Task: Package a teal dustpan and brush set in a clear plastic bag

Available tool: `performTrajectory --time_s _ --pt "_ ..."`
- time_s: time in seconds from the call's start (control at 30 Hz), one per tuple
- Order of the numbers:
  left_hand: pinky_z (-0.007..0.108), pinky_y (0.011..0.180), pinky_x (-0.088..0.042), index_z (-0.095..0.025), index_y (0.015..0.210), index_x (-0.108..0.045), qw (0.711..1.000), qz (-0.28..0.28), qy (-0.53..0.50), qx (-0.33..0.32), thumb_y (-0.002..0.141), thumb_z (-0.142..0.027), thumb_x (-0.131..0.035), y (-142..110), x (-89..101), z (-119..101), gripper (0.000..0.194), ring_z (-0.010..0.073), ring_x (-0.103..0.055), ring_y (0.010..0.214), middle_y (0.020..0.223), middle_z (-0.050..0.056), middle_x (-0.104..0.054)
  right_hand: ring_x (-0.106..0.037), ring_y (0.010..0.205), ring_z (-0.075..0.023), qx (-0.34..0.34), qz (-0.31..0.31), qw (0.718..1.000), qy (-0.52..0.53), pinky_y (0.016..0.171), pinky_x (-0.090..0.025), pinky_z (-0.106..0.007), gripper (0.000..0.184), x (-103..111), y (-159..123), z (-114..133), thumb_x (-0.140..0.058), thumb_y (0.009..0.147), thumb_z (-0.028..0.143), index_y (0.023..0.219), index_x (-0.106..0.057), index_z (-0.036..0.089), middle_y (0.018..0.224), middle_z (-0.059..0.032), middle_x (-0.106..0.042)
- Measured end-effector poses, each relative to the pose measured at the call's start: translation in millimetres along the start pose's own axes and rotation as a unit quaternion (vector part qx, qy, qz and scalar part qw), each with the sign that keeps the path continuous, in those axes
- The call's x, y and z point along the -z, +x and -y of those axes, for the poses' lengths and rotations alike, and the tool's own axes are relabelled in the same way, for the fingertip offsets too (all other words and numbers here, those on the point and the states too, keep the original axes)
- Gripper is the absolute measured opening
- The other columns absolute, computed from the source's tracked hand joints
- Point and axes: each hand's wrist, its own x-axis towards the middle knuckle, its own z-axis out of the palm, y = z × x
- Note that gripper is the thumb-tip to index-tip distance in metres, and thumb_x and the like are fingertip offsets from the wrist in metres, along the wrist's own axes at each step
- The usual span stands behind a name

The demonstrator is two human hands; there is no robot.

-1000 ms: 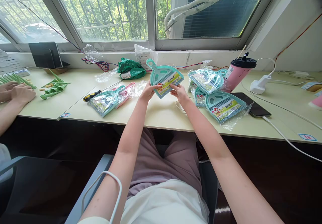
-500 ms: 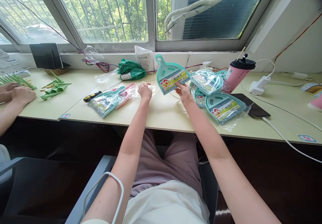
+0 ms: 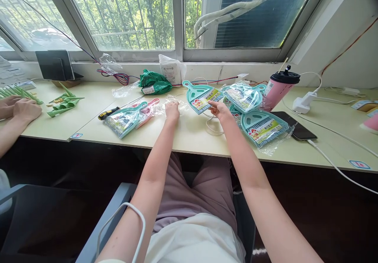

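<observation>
My right hand [image 3: 221, 109] pinches the lower right edge of a teal mini dustpan [image 3: 191, 91] with a brush and a printed yellow-green label card. The dustpan is tilted low over the table, its handle pointing to the back left. My left hand [image 3: 172, 111] is closed on a crumpled clear plastic bag [image 3: 182, 104]; its fingertips are partly hidden. Left of it lie a bagged teal dustpan [image 3: 126, 117] and a pink one [image 3: 147, 111]. Beside my right hand, several bagged teal dustpans [image 3: 264, 127] lie in a pile.
A yellow-black tool handle [image 3: 108, 113] lies at left. Behind are a green plastic bundle [image 3: 155, 82] and a white packet [image 3: 171, 69]. At right stand a pink cup [image 3: 279, 91], a phone [image 3: 295, 125] and a charger [image 3: 304, 101] with cables. Another person's hands [image 3: 25, 109] hold green folded strips.
The teal dustpan in my right hand has come down and tipped flatter towards the table. My left hand has lowered slightly, keeping the clear bag.
</observation>
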Motion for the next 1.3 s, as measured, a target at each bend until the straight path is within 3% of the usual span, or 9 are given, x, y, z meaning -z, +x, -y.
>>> performTrajectory --time_s 0.13,0.3,0.43,0.6,0.8,0.97,1.13,1.2,1.3 --pt "0.046 0.112 -0.04 -0.019 0.121 -0.07 0.997 -0.049 0.026 0.055 0.088 0.0 -0.047 1 3.4 3 0.044 0.0314 -0.056 0.132 0.134 0.017 -0.065 -0.067 0.059 -0.0093 -0.021 0.055 0.998 -0.032 0.041 -0.037 -0.015 0.012 2 -4 4 -0.069 0.087 0.003 0.085 -0.069 0.015 0.072 -0.0024 -0.075" --pt "0.046 0.105 -0.043 -0.02 0.105 -0.073 0.989 -0.102 -0.008 0.104 0.098 -0.02 -0.054 2 9.0 6 0.02 0.0329 -0.06 0.125 0.122 0.016 -0.071 -0.063 0.051 -0.0066 -0.036 0.1 0.99 -0.094 0.04 -0.036 -0.015 0.013 4 -8 12 -0.068 0.087 0.0 0.083 -0.07 0.012 0.07 -0.0033 -0.075" --pt "0.044 0.106 -0.041 -0.021 0.104 -0.074 0.975 -0.163 -0.044 0.143 0.102 -0.029 -0.054 2 12.8 9 0.021 0.0316 -0.062 0.123 0.117 0.014 -0.074 -0.07 0.057 -0.0104 -0.03 0.117 0.984 -0.135 0.04 -0.035 -0.017 0.014 6 -5 15 -0.073 0.082 0.0 0.087 -0.071 0.013 0.075 -0.0048 -0.077" --pt "0.046 0.11 -0.037 -0.021 0.108 -0.074 0.963 -0.213 -0.064 0.153 0.104 -0.027 -0.046 1 13.7 13 0.029 0.0313 -0.061 0.121 0.119 0.014 -0.074 -0.074 0.063 -0.0135 -0.009 0.118 0.978 -0.173 0.045 -0.04 -0.019 0.022 7 -3 13 -0.08 0.076 0.003 0.093 -0.072 0.014 0.082 -0.0066 -0.08" --pt "0.05 0.119 -0.029 -0.024 0.115 -0.075 0.974 -0.201 -0.071 0.077 0.105 -0.025 -0.038 -4 17.7 6 0.039 0.0324 -0.053 0.131 0.126 0.013 -0.071 -0.067 0.054 -0.0095 0.031 0.098 0.98 -0.172 0.045 -0.038 -0.02 0.018 2 -12 12 -0.078 0.076 0.0 0.083 -0.072 0.015 0.081 -0.0048 -0.079" --pt "0.051 0.128 -0.016 -0.031 0.124 -0.075 0.973 -0.21 -0.094 -0.001 0.105 -0.027 -0.037 -14 28.1 -5 0.043 0.03 -0.051 0.135 0.133 0.008 -0.069 -0.065 0.057 -0.0104 0.018 0.161 0.976 -0.146 0.046 -0.042 -0.019 0.019 -2 -17 11 -0.078 0.073 -0.002 0.082 -0.074 0.015 0.081 -0.0066 -0.08" --pt "0.048 0.132 -0.012 -0.037 0.125 -0.075 0.968 -0.224 -0.086 -0.072 0.105 -0.03 -0.039 -17 32.1 -10 0.041 0.0252 -0.054 0.134 0.132 0.001 -0.071 -0.061 0.053 -0.0081 -0.005 0.192 0.969 -0.153 0.043 -0.039 -0.017 0.017 -1 -21 12 -0.077 0.075 -0.003 0.081 -0.075 0.014 0.079 -0.007 -0.079" --pt "0.048 0.132 -0.011 -0.037 0.125 -0.075 0.968 -0.223 -0.087 -0.081 0.105 -0.03 -0.04 -16 32.3 -9 0.04 0.025 -0.053 0.136 0.134 0.0 -0.071 -0.061 0.053 -0.0075 -0.007 0.184 0.974 -0.129 0.043 -0.04 -0.017 0.018 -1 -21 14 -0.075 0.077 -0.004 0.081 -0.074 0.013 0.08 -0.0065 -0.079" --pt "0.051 0.132 -0.011 -0.036 0.126 -0.074 0.964 -0.247 -0.095 -0.033 0.105 -0.03 -0.042 -15 32.3 -6 0.039 0.0259 -0.052 0.137 0.137 0.001 -0.069 -0.06 0.051 -0.0069 -0.01 0.141 0.987 -0.078 0.038 -0.036 -0.015 0.016 -1 -19 15 -0.07 0.08 -0.004 0.08 -0.073 0.012 0.076 -0.0061 -0.077"
